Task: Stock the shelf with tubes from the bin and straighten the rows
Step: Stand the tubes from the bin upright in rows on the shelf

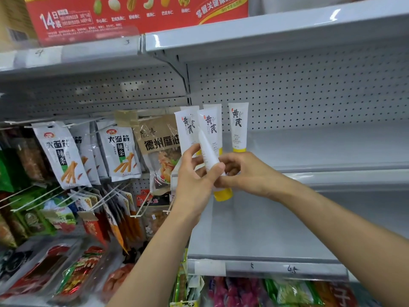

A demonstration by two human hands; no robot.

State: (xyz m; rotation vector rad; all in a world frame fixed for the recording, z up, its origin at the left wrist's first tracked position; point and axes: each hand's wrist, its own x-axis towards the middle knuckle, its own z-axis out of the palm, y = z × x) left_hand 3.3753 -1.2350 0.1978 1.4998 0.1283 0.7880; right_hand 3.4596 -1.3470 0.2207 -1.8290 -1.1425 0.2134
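Both of my hands hold one white tube with a yellow cap [209, 151] in front of the grey shelf [309, 151], cap end down and its plain back side toward me. My left hand [194, 173] wraps its middle from the left. My right hand [245, 171] pinches its lower part from the right, just above the cap [223, 194]. Behind it, several identical tubes stand cap-down at the left end of the shelf: two pairs close together [187, 127] [210, 122] and one apart to the right [238, 127]. The bin is out of view.
Snack packets [120, 151] hang on wire pegs to the left of the shelf, with more bagged goods below. A red carton [137, 14] sits on the top shelf. A lower grey shelf [254, 229] lies beneath my arms, with packaged goods under it.
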